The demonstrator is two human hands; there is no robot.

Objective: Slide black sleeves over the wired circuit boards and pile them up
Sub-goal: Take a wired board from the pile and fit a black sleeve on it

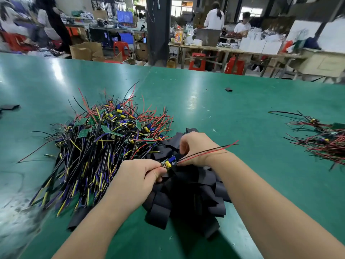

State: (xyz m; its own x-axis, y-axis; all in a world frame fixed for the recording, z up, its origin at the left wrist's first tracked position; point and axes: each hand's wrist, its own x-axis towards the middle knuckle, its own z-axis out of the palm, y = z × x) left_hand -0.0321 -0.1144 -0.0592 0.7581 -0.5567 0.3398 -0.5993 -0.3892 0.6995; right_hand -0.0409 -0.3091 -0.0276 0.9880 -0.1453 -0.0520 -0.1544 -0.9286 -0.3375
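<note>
On the table (205, 94) before you, the heap of wired boards (104, 139) lies left. The pile of sleeves (186, 193) touches its right side, nearer you. Your left hand (138, 174) and right hand (196, 146) meet over that pile, one board (169, 162) between them. A smaller bundle of wired boards (321, 143) lies well apart at the right edge. A stray sleeve (228, 89) lies far, another sleeve (10, 107) at the left edge.

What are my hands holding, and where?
Left hand pinches the circuit board by its left end; right hand grips a black sleeve around its wires.
</note>
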